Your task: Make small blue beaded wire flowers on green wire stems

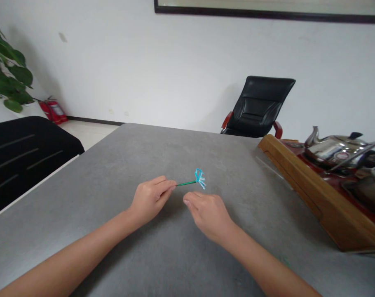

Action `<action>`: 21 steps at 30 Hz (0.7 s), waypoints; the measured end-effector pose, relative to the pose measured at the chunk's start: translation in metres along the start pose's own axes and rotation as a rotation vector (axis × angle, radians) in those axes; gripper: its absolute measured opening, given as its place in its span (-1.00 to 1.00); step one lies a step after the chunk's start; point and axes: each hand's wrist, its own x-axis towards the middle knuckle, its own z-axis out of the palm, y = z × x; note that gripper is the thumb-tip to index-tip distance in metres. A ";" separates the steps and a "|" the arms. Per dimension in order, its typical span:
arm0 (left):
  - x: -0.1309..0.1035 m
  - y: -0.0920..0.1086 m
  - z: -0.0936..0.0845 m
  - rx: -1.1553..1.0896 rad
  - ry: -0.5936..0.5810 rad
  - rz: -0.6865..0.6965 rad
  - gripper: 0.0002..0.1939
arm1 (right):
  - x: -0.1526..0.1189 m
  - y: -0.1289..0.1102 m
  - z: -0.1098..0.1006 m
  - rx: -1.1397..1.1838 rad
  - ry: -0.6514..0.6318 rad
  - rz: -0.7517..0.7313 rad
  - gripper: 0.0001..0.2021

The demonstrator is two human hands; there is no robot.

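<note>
A small artificial flower [200,178] with light-blue and clear, sparkly looped petals points to the right on a thin green stem [186,183]. My left hand [151,198] pinches the stem's left end between thumb and fingers, above the grey table. Just below and right of the stem is my right hand [207,212], apart from the flower, its fingers curled and pressed together. Whatever lies between those fingertips, if anything, is hidden from view.
A wooden tea tray [317,198] with a steel kettle [336,150] stands on the grey table [119,165] at right. Beyond the table is a black chair [261,103]. Another black chair [29,152], a plant [11,74] and a fire extinguisher [53,110] are at left.
</note>
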 end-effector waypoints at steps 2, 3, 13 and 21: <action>0.000 0.000 0.000 -0.050 0.000 -0.013 -0.76 | 0.001 0.006 0.005 0.139 0.008 0.024 -0.79; 0.001 0.001 0.000 -0.076 -0.002 -0.013 -0.76 | 0.002 0.009 0.009 0.208 0.006 0.041 -0.80; 0.001 0.005 -0.004 -0.215 -0.110 0.190 -0.78 | 0.010 0.042 0.031 0.810 -0.024 0.090 -0.82; 0.002 0.007 -0.005 -0.093 -0.276 0.397 -0.76 | 0.019 0.060 0.032 0.968 -0.159 0.195 -0.68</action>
